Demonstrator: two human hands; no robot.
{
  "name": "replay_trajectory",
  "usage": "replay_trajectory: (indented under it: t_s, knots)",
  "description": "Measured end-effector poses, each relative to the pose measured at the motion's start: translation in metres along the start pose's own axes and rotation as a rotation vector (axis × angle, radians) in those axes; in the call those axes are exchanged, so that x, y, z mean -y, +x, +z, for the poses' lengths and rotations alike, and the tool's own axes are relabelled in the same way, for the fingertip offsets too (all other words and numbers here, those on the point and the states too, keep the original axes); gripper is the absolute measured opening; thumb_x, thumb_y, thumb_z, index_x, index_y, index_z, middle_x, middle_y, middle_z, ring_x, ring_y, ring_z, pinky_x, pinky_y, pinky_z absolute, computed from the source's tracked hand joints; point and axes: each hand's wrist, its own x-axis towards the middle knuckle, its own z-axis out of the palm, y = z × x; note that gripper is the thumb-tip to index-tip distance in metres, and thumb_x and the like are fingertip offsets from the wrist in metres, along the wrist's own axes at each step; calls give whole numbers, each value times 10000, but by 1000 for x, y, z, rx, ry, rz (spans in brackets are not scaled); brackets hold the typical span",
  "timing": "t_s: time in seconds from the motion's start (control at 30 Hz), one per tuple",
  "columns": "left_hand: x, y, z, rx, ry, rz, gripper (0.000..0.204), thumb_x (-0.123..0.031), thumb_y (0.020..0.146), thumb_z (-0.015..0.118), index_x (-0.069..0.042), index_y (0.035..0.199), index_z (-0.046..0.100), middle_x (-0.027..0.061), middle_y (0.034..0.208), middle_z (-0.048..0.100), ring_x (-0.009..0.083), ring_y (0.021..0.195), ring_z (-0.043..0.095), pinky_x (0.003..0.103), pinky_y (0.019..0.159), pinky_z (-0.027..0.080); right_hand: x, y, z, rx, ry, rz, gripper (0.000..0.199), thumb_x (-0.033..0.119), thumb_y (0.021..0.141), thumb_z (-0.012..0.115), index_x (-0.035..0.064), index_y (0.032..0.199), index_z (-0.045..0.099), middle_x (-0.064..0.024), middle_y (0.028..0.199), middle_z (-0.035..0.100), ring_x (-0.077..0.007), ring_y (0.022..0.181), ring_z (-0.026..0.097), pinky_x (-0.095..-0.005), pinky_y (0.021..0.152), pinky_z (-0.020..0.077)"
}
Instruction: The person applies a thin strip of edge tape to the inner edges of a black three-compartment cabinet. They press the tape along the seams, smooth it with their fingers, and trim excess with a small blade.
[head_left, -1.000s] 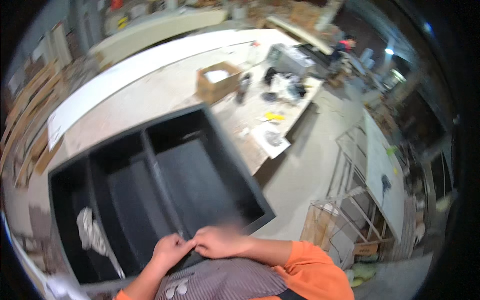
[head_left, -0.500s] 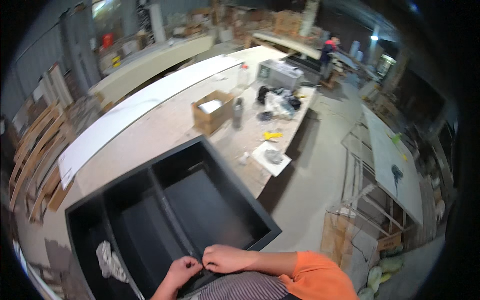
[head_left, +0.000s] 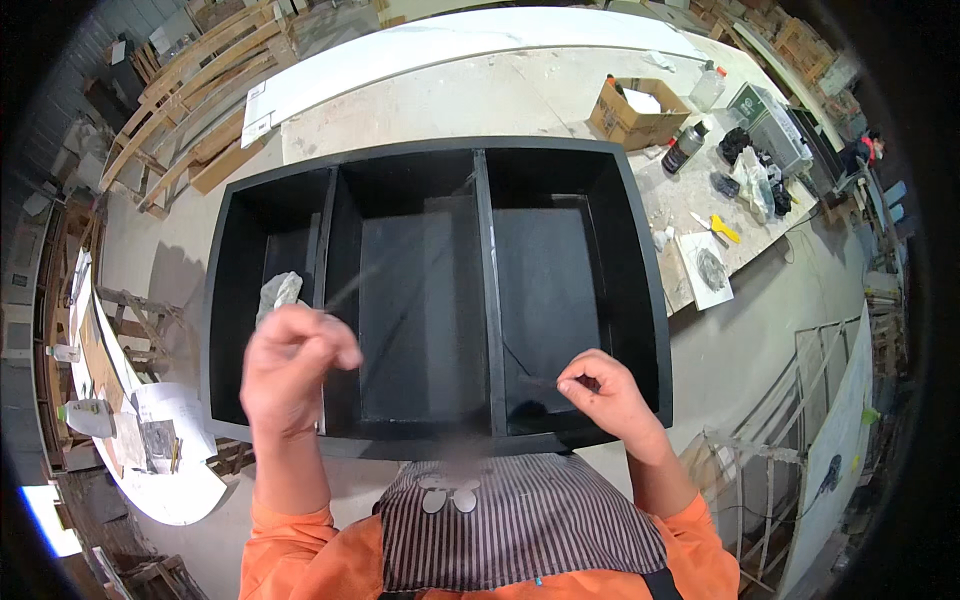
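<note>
Black cabinet point(head_left: 440, 300) below; each hand's grip, left point(head_left: 292, 365), right point(head_left: 605, 392), pinches thin strip point(head_left: 400, 262).

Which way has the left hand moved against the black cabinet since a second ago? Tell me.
Yes. The left hand has left the right hand at the black cabinet front edge's middle and moved left, up over the left divider.

A woodworking or furniture workshop. Centred on a large black three-bay cabinet point(head_left: 440, 290) lying open-face up on a dusty, paint-marked surface point(head_left: 470, 105). Behind the cabinet, a long white board point(head_left: 450, 45) laid flat. Beyond its far left corner, stacked wooden frames and planks point(head_left: 190, 95). Off its far right corner, an open cardboard box point(head_left: 637, 108), bottles point(head_left: 686, 148), a yellow scraper point(head_left: 725, 228) and dark rags. Left of it, a lower white bench littered with papers point(head_left: 165, 430). Bare concrete floor point(head_left: 745, 340) to its right.
</note>
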Motion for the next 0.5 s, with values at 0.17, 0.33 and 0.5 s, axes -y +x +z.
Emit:
replay_trajectory:
  t_s: [0.17, 0.33, 0.5]
  knots:
    - [-17, -11, -10, -60, 27, 122, 97, -43, 910, 654, 4, 946, 577, 128, 783, 626, 232, 685, 592, 330, 643, 475, -15, 6, -4, -132, 205, 35, 47, 58, 896, 704, 29, 916, 672, 11, 842, 601, -51, 712, 518, -213, 643, 438]
    - [-14, -17, -4, 55, 98, 45, 63, 26, 844, 625, 9, 795, 590, 133, 668, 614, 233, 620, 596, 340, 579, 494, -21, 18, -15, -282, 283, 108, 48, 78, 936, 669, 33, 936, 654, 62, 780, 572, -26, 701, 473, -191, 637, 403]
    - [-18, -22, -2, -37, 188, 127, 55, 25, 829, 665, 9, 811, 616, 141, 751, 657, 228, 668, 622, 319, 607, 508, -34, 36, -2, -236, 508, 156, 66, 85, 947, 655, 30, 981, 641, 26, 852, 608, -48, 773, 535, -209, 695, 452]
